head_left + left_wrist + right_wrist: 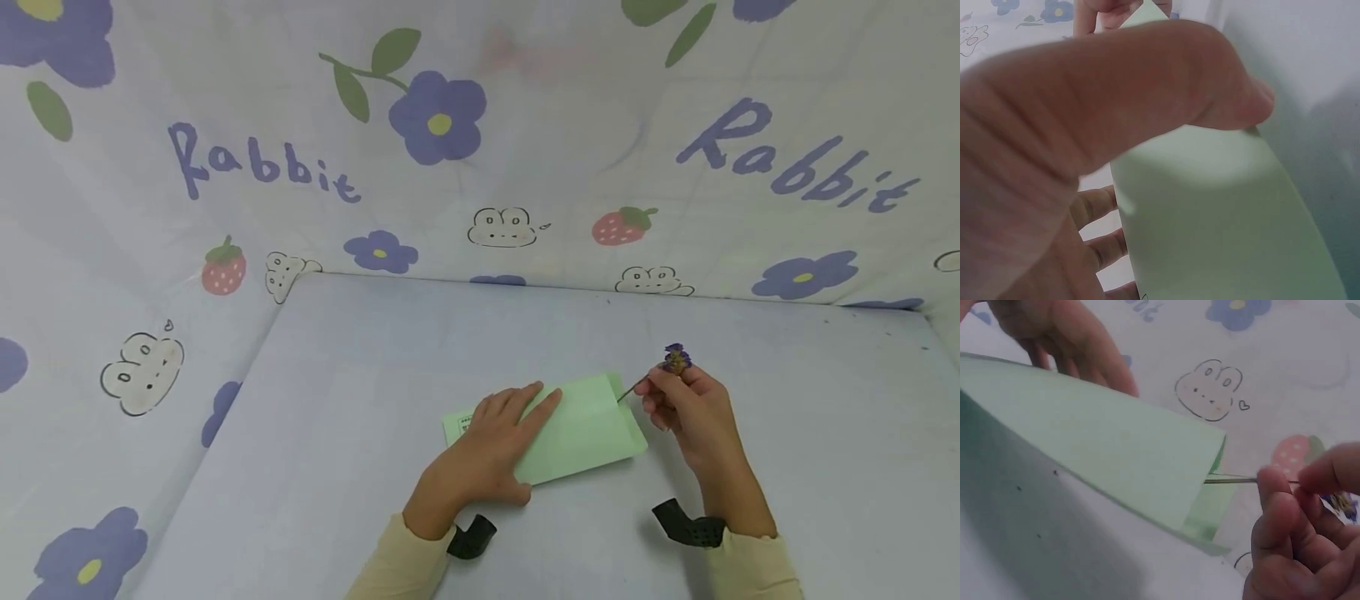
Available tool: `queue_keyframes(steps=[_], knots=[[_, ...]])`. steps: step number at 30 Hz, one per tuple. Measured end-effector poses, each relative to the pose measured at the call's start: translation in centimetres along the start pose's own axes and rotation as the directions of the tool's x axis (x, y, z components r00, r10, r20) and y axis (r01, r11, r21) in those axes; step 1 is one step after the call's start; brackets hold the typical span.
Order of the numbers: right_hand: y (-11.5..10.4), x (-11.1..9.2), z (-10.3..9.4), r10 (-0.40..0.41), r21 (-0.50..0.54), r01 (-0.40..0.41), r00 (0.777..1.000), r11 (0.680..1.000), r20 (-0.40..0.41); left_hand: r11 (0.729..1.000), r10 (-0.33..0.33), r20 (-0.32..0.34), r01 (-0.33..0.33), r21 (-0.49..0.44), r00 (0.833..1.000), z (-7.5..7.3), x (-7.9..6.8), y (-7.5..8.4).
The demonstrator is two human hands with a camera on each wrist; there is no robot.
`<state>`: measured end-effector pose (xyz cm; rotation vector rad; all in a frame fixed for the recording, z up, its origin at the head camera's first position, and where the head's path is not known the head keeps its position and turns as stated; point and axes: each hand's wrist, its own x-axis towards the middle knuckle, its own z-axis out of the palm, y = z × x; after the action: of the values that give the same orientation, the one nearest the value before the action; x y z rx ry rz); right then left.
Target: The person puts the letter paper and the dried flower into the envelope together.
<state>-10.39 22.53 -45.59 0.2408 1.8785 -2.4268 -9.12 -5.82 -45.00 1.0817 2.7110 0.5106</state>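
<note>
Nearest me, my left hand (491, 446) lies flat on the green envelope (577, 433), fingers straight and pressing it to the table (337, 433); the left wrist view shows the thumb against the paper's edge. Just right of it, my right hand (686, 408) pinches the thin stem of a dried purple flower (676, 358) between thumb and fingertips, the bloom standing above the knuckles. In the right wrist view the stem's tip is at the envelope's open mouth, just past the raised upper layer, with the inner flap showing beneath.

I judge the step in hand to be feeding the flower stem-first into the envelope. The next move calls for a shallow, level slide to the left along the opening while the left hand keeps the paper from skating; the stem looks brittle, so a light pinch suits it.

The envelope's right corner is the edge to clear. The table has open surface to the right and beyond, and it ends at the printed fabric backdrop (480, 167), well apart from both hands.
</note>
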Motion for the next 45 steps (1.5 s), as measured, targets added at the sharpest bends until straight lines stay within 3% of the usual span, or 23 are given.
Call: queue_keyframes(steps=[4,8,11,23,30,37,45], knots=[[0.6,0.0,0.0,-0.030,-0.102,0.046,0.988,0.994,0.154,1.000,-0.001,-0.007,0.001,0.007,1.000,0.0,0.0,-0.1],[1.1,0.1,-0.6,-0.156,-0.143,0.210,0.935,0.967,0.318,1.000,0.004,-0.015,-0.004,0.016,1.000,-0.2,0.0,-0.1],[1.2,0.1,-1.0,-0.208,-0.171,0.282,0.911,0.944,0.357,1.000,0.004,-0.016,-0.004,0.019,1.000,-0.2,0.0,-0.1],[0.0,0.0,-2.4,-0.168,-0.300,0.236,0.957,0.924,0.236,1.000,-0.005,-0.012,0.005,0.017,1.000,0.1,-0.2,-0.2],[-0.3,0.0,-3.0,-0.176,-0.269,0.241,0.953,0.932,0.246,1.000,-0.003,-0.010,0.003,0.011,1.000,0.0,-0.2,-0.3],[-0.5,-0.2,-3.1,-0.222,-0.323,0.289,0.948,0.901,0.229,1.000,0.002,-0.011,-0.002,0.019,1.000,0.0,-0.2,-0.2],[-0.3,-0.2,-2.4,-0.186,-0.401,0.245,0.966,0.882,0.182,0.999,0.005,-0.011,-0.004,0.034,1.000,0.1,-0.2,-0.1]])
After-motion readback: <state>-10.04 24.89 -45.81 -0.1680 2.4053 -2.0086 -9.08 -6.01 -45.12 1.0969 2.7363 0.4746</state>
